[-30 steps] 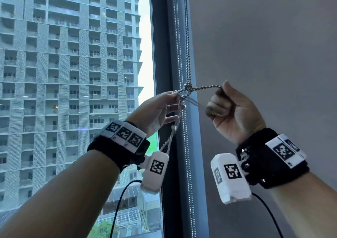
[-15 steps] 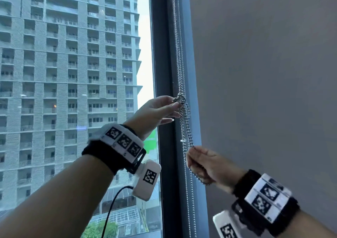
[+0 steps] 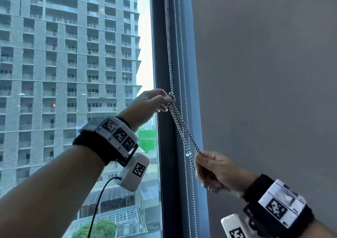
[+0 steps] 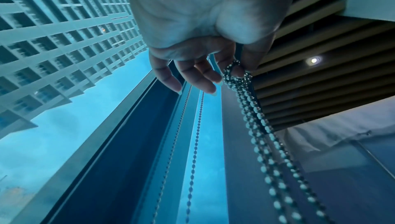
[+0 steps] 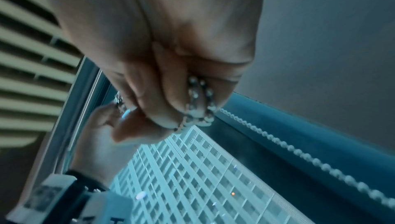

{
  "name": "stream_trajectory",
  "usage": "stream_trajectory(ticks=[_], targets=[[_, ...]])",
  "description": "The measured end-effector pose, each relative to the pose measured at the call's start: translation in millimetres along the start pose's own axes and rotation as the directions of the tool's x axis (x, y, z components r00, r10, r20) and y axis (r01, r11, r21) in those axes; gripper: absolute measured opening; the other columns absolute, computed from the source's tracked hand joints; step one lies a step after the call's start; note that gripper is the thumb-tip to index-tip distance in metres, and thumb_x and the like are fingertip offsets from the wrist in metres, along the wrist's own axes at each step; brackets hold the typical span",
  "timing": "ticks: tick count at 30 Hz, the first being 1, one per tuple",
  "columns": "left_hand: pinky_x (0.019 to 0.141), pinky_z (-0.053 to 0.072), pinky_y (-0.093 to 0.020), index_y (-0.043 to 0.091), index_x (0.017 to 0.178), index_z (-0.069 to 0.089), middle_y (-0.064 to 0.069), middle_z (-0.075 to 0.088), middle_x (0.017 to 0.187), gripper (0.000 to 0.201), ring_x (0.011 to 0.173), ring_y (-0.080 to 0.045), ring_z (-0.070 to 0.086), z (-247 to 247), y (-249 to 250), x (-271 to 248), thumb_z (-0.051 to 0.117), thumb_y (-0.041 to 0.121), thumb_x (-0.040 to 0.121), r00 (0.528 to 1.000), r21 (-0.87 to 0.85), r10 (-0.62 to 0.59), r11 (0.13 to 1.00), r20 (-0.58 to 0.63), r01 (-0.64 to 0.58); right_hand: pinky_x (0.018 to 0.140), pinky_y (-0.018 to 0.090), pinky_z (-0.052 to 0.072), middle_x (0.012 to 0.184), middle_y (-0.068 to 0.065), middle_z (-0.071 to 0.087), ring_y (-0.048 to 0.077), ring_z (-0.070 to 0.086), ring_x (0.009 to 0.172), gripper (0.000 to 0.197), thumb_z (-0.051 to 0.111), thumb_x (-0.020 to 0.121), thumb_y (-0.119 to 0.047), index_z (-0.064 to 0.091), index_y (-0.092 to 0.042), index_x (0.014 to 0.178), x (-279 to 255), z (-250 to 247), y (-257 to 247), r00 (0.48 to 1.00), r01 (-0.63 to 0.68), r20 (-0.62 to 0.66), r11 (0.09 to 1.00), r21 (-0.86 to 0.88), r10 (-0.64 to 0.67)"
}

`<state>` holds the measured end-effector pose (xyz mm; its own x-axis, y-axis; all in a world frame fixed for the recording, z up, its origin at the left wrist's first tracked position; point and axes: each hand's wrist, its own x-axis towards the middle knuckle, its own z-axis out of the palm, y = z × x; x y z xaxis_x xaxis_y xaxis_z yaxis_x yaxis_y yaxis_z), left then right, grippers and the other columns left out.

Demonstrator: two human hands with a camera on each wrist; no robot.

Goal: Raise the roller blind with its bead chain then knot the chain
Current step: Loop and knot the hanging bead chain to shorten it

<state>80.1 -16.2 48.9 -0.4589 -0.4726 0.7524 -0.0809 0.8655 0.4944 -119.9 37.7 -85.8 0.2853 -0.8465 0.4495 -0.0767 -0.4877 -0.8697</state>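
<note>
Left hand [image 3: 149,103] is raised beside the dark grey window frame [image 3: 164,146] and pinches the knot [image 3: 171,98] in the silver metal bead chain [image 3: 179,121] between thumb and forefinger; in the left wrist view the remaining fingers [image 4: 203,79] hang loosely extended, holding nothing. Right hand [image 3: 214,169] sits lower and further right, in front of the plain grey wall [image 3: 264,73], with its fingers curled round the doubled strands below the knot. Those strands run taut and slanted from knot to fist. Inside the fist the chain is hidden; a short length emerges beneath the hand. The right wrist view is blurred, but two rows of beads are visible pressed between finger and palm.

Above the knot the chain climbs along the frame and is cut off at the top edge, so the roller blind itself is not in the head view. Further strands hang straight down the frame and are cut off at the bottom edge. A small clear connector [image 3: 188,154] sits on one strand just beside the right hand.

Both wrists carry black bands with white square-code tags [image 3: 120,134] and white camera housings [image 3: 135,174]; the codes are patterns, not readable text. A black cable [image 3: 98,201] leaves the left housing. The right housing is partly cut off. A grey high-rise building [image 3: 63,64] fills the glass; no signage is legible.
</note>
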Motion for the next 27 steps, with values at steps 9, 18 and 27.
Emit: stream_trajectory(ticks=[9, 18, 27], targets=[[0.070, 0.047, -0.010, 0.001, 0.091, 0.058, -0.003, 0.061, 0.079, 0.005, 0.069, 0.000, 0.058, 7, -4, 5, 0.055, 0.006, 0.090, 0.985, 0.101, 0.173, 0.980, 0.012, -0.173, 0.050, 0.020, 0.048, 0.071, 0.007, 0.071, 0.014, 0.061, 0.050, 0.029, 0.064, 0.080, -0.047, 0.060, -0.018, 0.078, -10, 16, 3, 0.968, 0.041, 0.245, 0.997, 0.062, -0.055], [0.074, 0.054, -0.022, -0.007, 0.096, 0.059, -0.011, 0.064, 0.078, 0.011, 0.071, -0.014, 0.062, 2, -17, 12, 0.056, -0.004, 0.087, 0.969, 0.094, 0.223, 0.972, -0.108, -0.214, 0.040, 0.029, 0.020, 0.066, 0.003, 0.059, 0.011, 0.045, 0.044, 0.029, 0.059, 0.085, -0.046, 0.060, -0.018, 0.081, -14, 15, 4, 0.979, 0.037, 0.190, 0.983, 0.178, -0.071], [0.078, 0.052, -0.020, 0.010, 0.113, 0.053, -0.002, 0.062, 0.095, 0.030, 0.080, -0.001, 0.063, 40, -22, -18, 0.062, 0.004, 0.084, 0.983, 0.047, 0.184, 0.982, 0.008, -0.184, 0.038, 0.019, 0.027, 0.048, -0.007, 0.045, 0.008, 0.033, 0.040, 0.036, 0.039, 0.090, -0.046, 0.044, -0.018, 0.069, -2, 43, 49, 0.997, -0.022, -0.079, 0.995, -0.102, 0.014]])
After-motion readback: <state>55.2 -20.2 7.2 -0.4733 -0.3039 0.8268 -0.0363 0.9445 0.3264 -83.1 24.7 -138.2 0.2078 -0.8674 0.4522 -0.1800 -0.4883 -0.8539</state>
